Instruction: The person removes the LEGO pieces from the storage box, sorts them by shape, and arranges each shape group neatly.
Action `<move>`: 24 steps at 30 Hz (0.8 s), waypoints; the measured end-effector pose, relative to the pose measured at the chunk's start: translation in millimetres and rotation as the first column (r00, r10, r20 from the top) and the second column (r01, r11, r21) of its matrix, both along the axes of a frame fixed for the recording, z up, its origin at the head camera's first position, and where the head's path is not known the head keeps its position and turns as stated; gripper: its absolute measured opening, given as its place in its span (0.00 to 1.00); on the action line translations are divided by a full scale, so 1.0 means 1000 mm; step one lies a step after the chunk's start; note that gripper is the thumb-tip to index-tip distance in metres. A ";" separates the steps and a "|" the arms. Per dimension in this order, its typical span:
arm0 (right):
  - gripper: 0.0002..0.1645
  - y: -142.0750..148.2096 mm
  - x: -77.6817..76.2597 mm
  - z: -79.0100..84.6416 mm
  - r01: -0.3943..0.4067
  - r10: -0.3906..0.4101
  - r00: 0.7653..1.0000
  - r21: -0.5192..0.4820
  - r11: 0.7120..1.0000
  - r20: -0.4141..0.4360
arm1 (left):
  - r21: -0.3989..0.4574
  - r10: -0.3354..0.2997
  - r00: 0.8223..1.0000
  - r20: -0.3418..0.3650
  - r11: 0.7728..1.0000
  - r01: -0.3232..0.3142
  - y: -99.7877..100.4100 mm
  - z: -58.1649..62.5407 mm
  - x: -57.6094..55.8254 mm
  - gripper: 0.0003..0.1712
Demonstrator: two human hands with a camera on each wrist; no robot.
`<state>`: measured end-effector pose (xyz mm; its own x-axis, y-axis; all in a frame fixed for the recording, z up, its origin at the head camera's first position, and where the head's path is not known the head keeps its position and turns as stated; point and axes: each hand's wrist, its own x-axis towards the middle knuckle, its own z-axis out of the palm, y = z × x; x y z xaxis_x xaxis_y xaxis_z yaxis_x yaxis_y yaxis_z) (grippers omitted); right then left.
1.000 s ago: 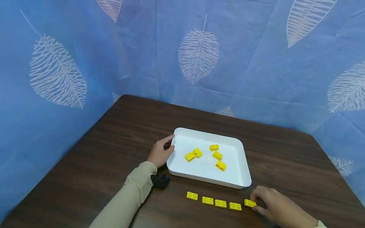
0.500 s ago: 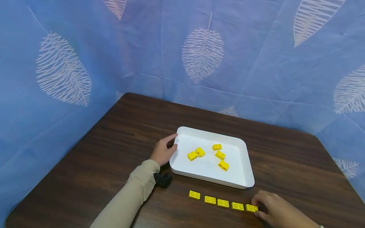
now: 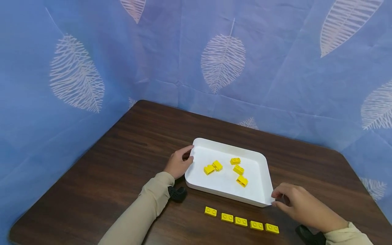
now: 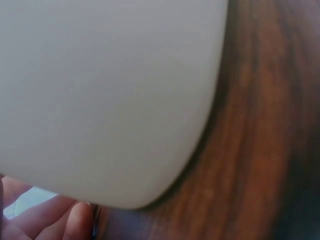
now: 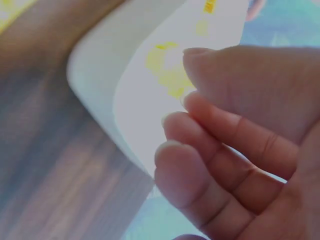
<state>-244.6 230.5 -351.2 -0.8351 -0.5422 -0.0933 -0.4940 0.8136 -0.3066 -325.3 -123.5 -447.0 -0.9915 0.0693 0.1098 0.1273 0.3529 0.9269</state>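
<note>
At the left side of the white tray point(image 3: 226, 194) is my left hand point(image 3: 178, 165), with its index finger and thumb spread apart against the rim. In the left wrist view its fingers point(image 4: 77, 222) show beside the pale tray wall. My right hand point(image 3: 295, 204) hovers by the tray's near right corner, its fingers loosely bent. Between the right thumb and fingers point(image 5: 180, 172) there is nothing; whether they touch the tray is unclear. Just in front of this hand lies a yellow toy brick point(image 3: 272, 228), the right end of a row of several studded bricks point(image 3: 241, 221).
Several more yellow bricks point(image 3: 235, 161) lie scattered in the tray, some tipped on their sides. The dark wooden table point(image 3: 147, 136) reaches back to a blue curtain point(image 3: 171, 44) with white leaf prints. Black straps point(image 3: 177, 194) sit on both wrists.
My right hand set its yellow brick at the right end of the row, let go and moved up toward the tray's corner. The left hand stayed at the tray. The head view shifted slightly.
</note>
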 end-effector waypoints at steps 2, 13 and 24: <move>0.07 -0.007 -0.008 0.005 -0.005 0.005 1.000 -0.003 1.000 -0.022 | 0.000 -0.001 1.000 0.008 1.000 0.001 0.000 -0.001 -0.001 0.26; 0.07 -0.041 -0.070 -0.001 0.053 -0.052 0.998 0.037 0.998 -0.039 | -0.040 0.014 1.000 0.026 0.999 -0.013 -0.002 -0.002 -0.003 0.26; 0.12 -0.075 -0.116 -0.025 0.099 -0.093 0.993 0.083 0.992 -0.071 | -0.040 0.009 1.000 0.027 0.999 -0.008 -0.004 -0.002 -0.004 0.26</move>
<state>-360.5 155.7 -376.5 -0.8886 -0.4518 -0.0791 -0.4296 0.8802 -0.2020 -329.4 -127.3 -449.1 -0.9947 0.0643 0.0799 0.0988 0.3903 0.9154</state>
